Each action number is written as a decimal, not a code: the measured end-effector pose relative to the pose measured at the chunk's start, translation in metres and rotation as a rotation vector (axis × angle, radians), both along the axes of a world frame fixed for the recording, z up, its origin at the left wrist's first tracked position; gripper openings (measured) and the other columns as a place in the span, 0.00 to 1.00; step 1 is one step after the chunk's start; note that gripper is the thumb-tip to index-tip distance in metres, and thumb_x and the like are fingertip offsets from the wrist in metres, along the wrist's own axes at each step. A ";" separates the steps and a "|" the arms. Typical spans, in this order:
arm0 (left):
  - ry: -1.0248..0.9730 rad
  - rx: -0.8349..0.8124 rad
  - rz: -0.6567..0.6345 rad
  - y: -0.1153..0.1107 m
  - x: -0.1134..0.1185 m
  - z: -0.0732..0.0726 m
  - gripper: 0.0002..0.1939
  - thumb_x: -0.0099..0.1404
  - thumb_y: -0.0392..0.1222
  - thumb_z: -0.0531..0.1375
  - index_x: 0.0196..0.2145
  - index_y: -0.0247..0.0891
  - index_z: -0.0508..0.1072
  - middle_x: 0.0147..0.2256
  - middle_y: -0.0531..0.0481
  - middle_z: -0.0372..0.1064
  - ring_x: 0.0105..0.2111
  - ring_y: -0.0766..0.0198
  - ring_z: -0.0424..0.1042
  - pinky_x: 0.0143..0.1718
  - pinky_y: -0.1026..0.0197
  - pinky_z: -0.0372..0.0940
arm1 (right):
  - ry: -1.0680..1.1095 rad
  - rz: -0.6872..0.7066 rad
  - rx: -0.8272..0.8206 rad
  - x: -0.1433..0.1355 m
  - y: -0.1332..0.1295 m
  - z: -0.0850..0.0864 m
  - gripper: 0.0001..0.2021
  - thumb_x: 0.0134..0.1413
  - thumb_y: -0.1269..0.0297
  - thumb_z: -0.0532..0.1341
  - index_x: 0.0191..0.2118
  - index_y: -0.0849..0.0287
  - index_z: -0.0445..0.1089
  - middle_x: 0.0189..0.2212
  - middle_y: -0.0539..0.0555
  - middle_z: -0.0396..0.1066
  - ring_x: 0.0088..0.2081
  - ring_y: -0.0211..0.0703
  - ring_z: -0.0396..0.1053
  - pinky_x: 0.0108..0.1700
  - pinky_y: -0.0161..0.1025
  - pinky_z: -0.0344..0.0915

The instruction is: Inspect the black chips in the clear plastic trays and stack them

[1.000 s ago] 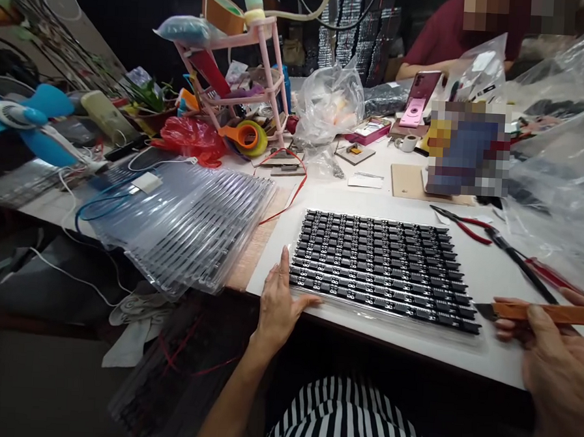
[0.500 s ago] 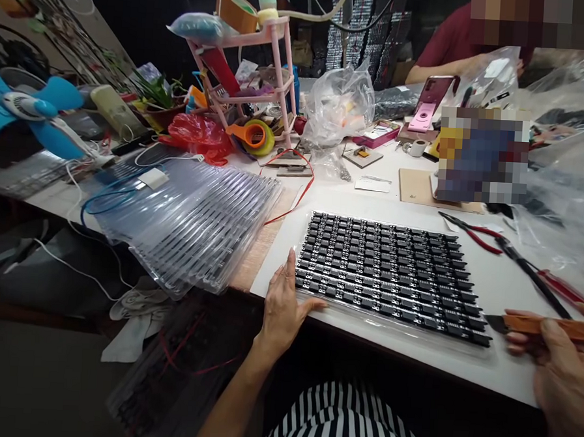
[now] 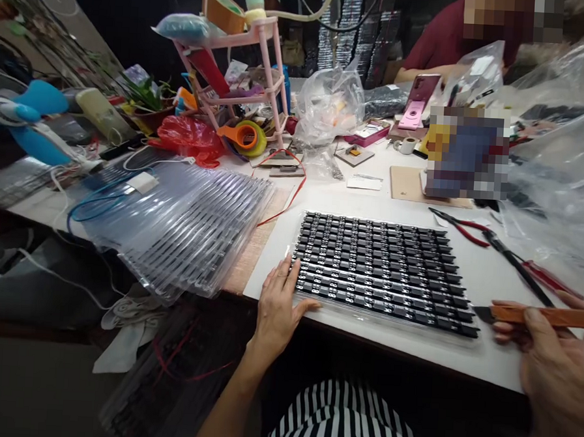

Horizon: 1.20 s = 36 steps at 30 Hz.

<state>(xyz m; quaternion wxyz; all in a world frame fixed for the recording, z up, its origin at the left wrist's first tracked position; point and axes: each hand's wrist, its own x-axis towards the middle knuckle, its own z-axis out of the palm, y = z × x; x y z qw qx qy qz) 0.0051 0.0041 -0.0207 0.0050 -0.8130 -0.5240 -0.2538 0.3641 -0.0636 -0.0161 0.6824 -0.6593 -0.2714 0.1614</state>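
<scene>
By the front edge of the worktop point(image 3: 497, 366), the part-open left hand point(image 3: 276, 306) likely steadies the tray point(image 3: 365, 317) while the right hand point(image 3: 556, 356) clasps an orange-handled tool point(image 3: 561, 317).

The only camera sits on the person's head, looking forward and down past striped clothes point(image 3: 350, 424), close above the clear tray point(image 3: 384, 320), with the desk point(image 3: 387, 165) stretching away toward a co-worker point(image 3: 431, 46) opposite.
</scene>
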 end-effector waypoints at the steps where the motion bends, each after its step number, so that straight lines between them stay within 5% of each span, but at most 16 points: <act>1: -0.005 0.003 -0.003 0.000 -0.001 0.000 0.40 0.61 0.61 0.54 0.63 0.34 0.54 0.61 0.33 0.57 0.60 0.48 0.58 0.57 0.46 0.57 | 0.010 0.011 0.006 0.000 0.000 0.000 0.38 0.34 0.58 0.72 0.54 0.55 0.59 0.23 0.50 0.69 0.16 0.41 0.65 0.15 0.36 0.64; 7: -0.042 0.027 -0.025 0.005 -0.003 -0.002 0.39 0.63 0.60 0.54 0.65 0.39 0.51 0.61 0.35 0.56 0.58 0.44 0.61 0.56 0.42 0.58 | -0.019 -0.037 -0.006 -0.005 -0.001 0.001 0.33 0.47 0.57 0.66 0.58 0.57 0.56 0.29 0.53 0.73 0.17 0.37 0.66 0.16 0.32 0.63; 11: -0.065 -0.026 -0.007 0.007 -0.002 0.001 0.41 0.62 0.61 0.54 0.66 0.41 0.48 0.62 0.36 0.54 0.59 0.43 0.59 0.56 0.40 0.58 | -0.095 -0.116 -0.117 -0.006 -0.002 0.003 0.36 0.48 0.54 0.64 0.61 0.59 0.54 0.24 0.50 0.71 0.18 0.39 0.67 0.18 0.34 0.66; 15: -0.084 -0.107 0.065 0.006 -0.001 0.008 0.45 0.61 0.62 0.56 0.67 0.39 0.44 0.63 0.35 0.53 0.61 0.44 0.57 0.57 0.43 0.58 | -0.029 -0.026 -0.181 -0.007 -0.001 0.007 0.37 0.49 0.54 0.64 0.62 0.59 0.53 0.20 0.49 0.70 0.17 0.42 0.68 0.20 0.38 0.68; 24: -0.059 -0.263 0.167 0.005 0.001 0.017 0.42 0.62 0.60 0.56 0.67 0.40 0.45 0.62 0.39 0.54 0.61 0.46 0.57 0.56 0.44 0.60 | 0.235 0.030 0.010 -0.003 -0.002 0.006 0.36 0.45 0.56 0.67 0.60 0.59 0.56 0.19 0.48 0.69 0.18 0.42 0.69 0.18 0.34 0.68; 36: -0.095 -0.283 0.144 0.009 -0.007 0.014 0.41 0.60 0.60 0.57 0.66 0.44 0.49 0.64 0.43 0.52 0.62 0.48 0.55 0.60 0.45 0.55 | 0.108 0.094 -0.066 -0.010 -0.006 0.011 0.28 0.52 0.57 0.63 0.57 0.58 0.59 0.20 0.48 0.70 0.16 0.38 0.67 0.17 0.32 0.65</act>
